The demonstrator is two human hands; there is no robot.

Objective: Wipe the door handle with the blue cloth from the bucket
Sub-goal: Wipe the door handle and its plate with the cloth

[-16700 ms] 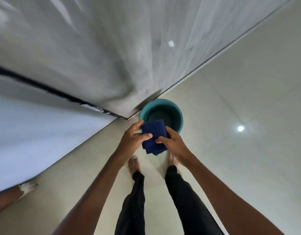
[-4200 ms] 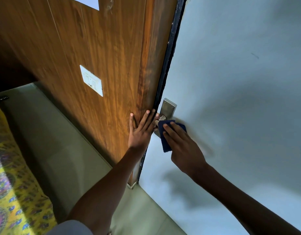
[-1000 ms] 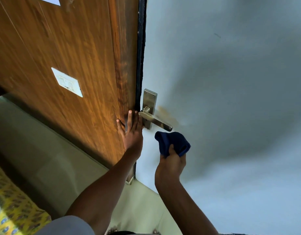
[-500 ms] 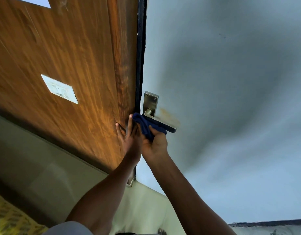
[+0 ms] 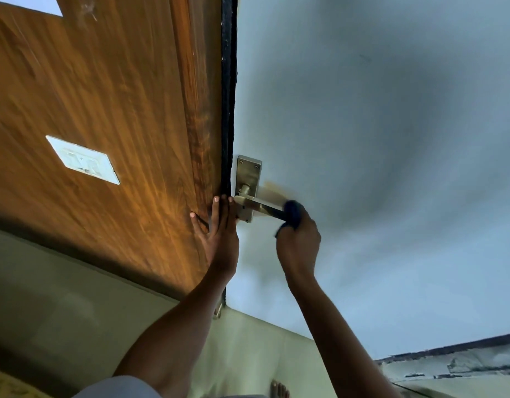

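A brushed-metal lever handle [image 5: 258, 206] on its backplate [image 5: 249, 173] sits on the pale grey door [image 5: 377, 139], close to the door's black edge. My right hand [image 5: 298, 242] is closed on the dark blue cloth [image 5: 292, 212], which wraps the outer end of the lever. Only a small part of the cloth shows above my fingers. My left hand [image 5: 219, 231] lies flat with its fingers spread on the wooden panel [image 5: 119, 110] beside the door edge, its fingertips next to the lever's base. The bucket is out of view.
A white switch plate [image 5: 83, 160] is set in the wooden panel at left. Pale floor [image 5: 76, 326] runs below, with my bare toes [image 5: 279, 390] at the bottom edge. A worn ledge [image 5: 454, 360] shows at the lower right. A yellow patterned fabric corner sits at the bottom left.
My right hand has slid the cloth from the lever's base, next to my left hand, outward to the lever's tip. One second ago the cloth was held below the lever. The left hand stayed flat.
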